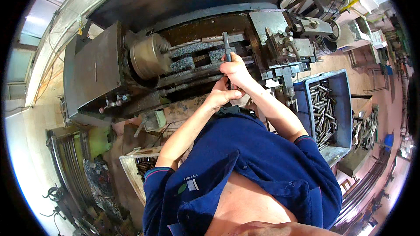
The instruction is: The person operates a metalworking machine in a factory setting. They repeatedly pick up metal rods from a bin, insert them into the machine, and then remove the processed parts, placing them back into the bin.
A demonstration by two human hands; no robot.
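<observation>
In front of my chest, over the bed of a metal lathe (92, 70), my two hands come together on a slim grey metal bar-shaped tool (226, 41). My right hand (236, 69) is closed round its middle, and the upper end sticks out past the fingers, away from me. Just below and nearer to me, my left hand (222, 97) is closed about the dark lower end, thumb pointing right. The fingers cover much of that end, so its exact kind is hard to make out. Left of my hands, the lathe's round chuck (148, 57) looks blurred at its right edge.
Metal chips (181, 64) lie along the lathe bed. To the right stand the tool post (284, 46) and carriage handles. A blue bin (345, 113) beside my right arm holds many metal pieces (323, 113). A pale box (131, 175) with metal parts sits by my left elbow.
</observation>
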